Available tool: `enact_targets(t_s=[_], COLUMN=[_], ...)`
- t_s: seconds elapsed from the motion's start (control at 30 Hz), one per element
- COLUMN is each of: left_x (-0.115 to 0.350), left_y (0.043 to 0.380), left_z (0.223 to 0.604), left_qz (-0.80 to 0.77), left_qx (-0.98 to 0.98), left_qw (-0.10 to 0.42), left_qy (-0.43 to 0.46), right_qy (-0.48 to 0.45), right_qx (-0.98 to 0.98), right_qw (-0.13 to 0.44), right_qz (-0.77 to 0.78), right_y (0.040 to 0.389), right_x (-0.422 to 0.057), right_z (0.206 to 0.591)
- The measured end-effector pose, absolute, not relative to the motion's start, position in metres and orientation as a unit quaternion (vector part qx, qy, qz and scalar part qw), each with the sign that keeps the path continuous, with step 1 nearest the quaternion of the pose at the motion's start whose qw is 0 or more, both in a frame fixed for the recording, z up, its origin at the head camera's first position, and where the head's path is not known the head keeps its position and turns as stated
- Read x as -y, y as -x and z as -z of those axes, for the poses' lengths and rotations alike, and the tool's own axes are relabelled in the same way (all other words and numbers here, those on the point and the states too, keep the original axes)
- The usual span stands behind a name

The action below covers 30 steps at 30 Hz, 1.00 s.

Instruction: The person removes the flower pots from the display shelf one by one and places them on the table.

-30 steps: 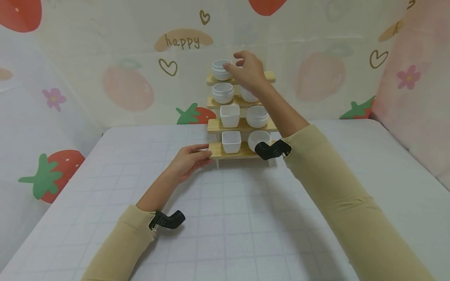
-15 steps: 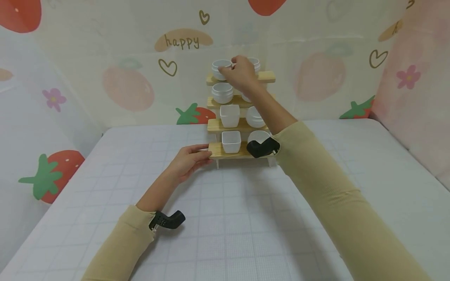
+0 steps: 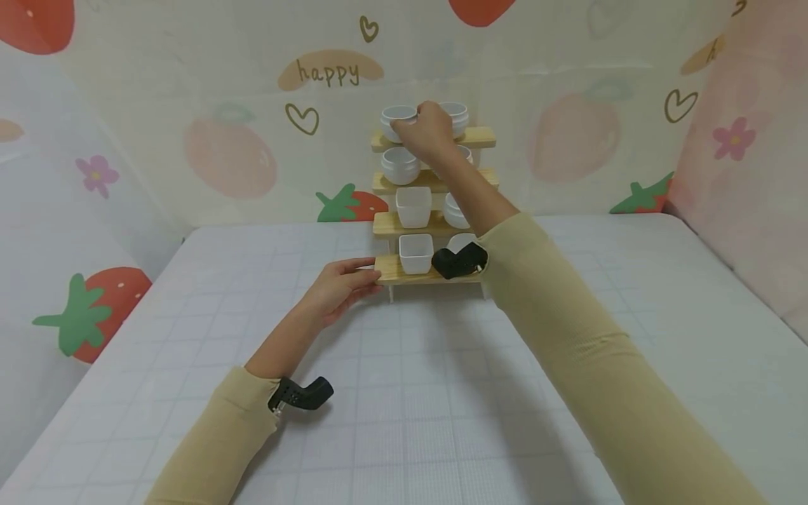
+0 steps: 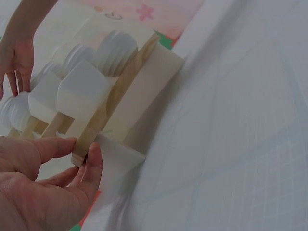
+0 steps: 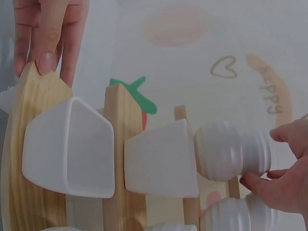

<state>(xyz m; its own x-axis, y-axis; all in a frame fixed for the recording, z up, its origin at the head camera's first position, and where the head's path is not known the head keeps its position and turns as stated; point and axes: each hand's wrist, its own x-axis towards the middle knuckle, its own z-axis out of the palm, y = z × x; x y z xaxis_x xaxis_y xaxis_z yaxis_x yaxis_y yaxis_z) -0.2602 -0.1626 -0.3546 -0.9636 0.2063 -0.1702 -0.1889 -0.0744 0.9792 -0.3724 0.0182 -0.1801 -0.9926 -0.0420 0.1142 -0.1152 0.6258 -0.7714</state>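
Observation:
My left hand (image 3: 334, 291) pinches the left end of the lowest wooden board (image 3: 388, 265) of a four-tier display stand, thumb above and fingers below in the left wrist view. At the top tier, my right hand (image 3: 431, 132) pinches the upper left round white pot (image 5: 255, 153), its thumb against the ribbed side and fingers around the rim. That pot stands upright on the top board (image 3: 481, 137). Beside it is another round pot (image 3: 456, 118), partly behind my right hand. A round pot (image 3: 400, 166) sits one tier lower on the left.
Square white pots (image 3: 413, 207) stand on the left of the two lower tiers, with round pots (image 3: 456, 212) to their right, partly hidden by my right arm. The stand rests on a white gridded tabletop (image 3: 379, 393), close to a fruit-patterned backdrop (image 3: 568, 56).
My right hand has moved left and closed in on the upper left pot, uncovering the upper right one. My left hand has stayed on the lowest board.

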Motion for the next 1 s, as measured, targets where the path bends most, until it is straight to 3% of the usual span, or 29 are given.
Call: enact_targets(t_s=[1.0], left_x=[0.163], left_y=[0.262], left_z=[0.353], left_qz=[-0.735], left_qx=[-0.665], left_qw=[0.137], left_qy=[0.003], right_qy=[-0.025], right_qx=[0.885], right_qw=[0.128], right_qz=[-0.446], right_y=[0.398], right_x=[0.008], right_z=[0.198])
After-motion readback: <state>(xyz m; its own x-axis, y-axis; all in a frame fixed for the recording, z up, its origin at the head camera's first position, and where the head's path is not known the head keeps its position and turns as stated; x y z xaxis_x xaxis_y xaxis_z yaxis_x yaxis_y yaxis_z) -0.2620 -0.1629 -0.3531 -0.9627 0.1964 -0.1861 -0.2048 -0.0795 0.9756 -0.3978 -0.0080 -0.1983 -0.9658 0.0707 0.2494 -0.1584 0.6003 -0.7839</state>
